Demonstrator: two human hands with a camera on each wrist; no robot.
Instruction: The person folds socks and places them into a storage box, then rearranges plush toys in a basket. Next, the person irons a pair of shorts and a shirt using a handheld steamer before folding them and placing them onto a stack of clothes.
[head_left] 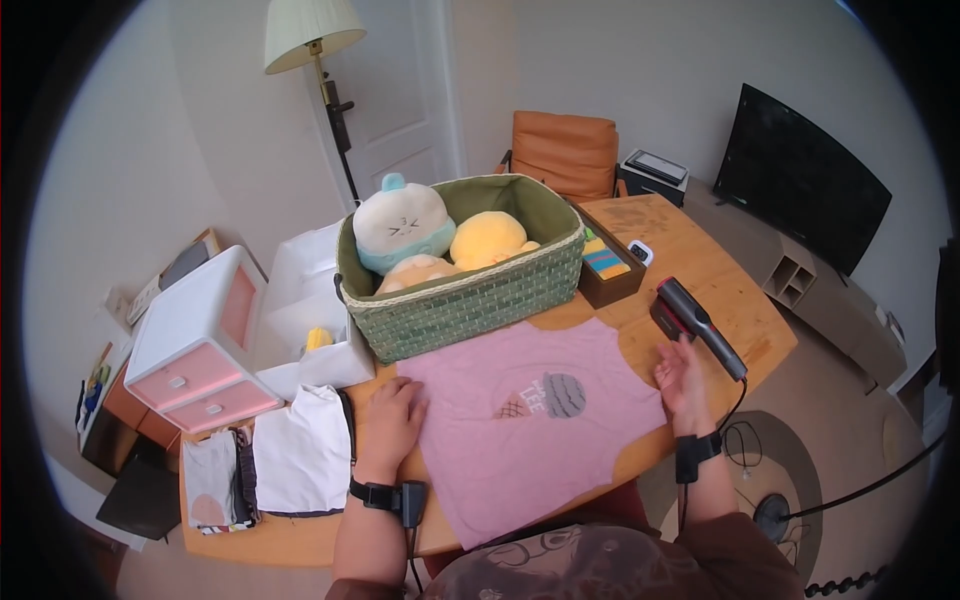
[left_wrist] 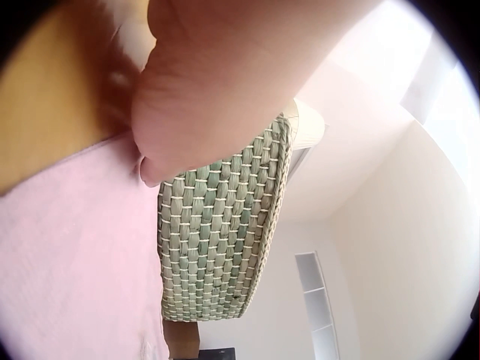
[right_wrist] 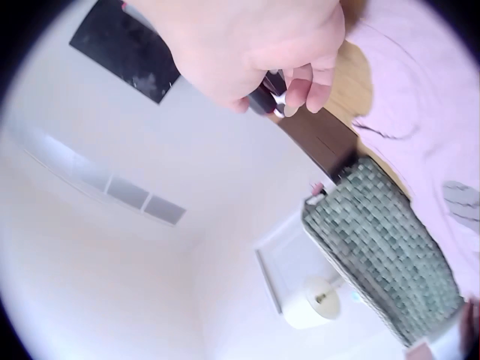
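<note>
A pink sleeveless shirt [head_left: 480, 450] with an ice-cream cone print lies spread flat on the wooden table. My left hand [head_left: 393, 425] rests at its left edge, the fingertips on the cloth; in the left wrist view the thumb [left_wrist: 150, 171] lies by the pink fabric. Beyond the shirt's right side is my right hand [head_left: 683, 385], fingers loosely bent and holding nothing that shows. Just past its fingertips a dark grey and red handheld garment steamer [head_left: 705, 325] stands on the table, its cord hanging over the edge. In the right wrist view, the fingers partly hide the steamer [right_wrist: 262, 99].
A green woven basket [head_left: 480, 310] of plush toys stands behind the shirt, a brown box [head_left: 612, 288] to its right. On the left are a white and pink drawer unit [head_left: 190, 340], a white bin [head_left: 340, 362] and folded clothes [head_left: 300, 450]. Cables [head_left: 742, 440] lie on the floor at right.
</note>
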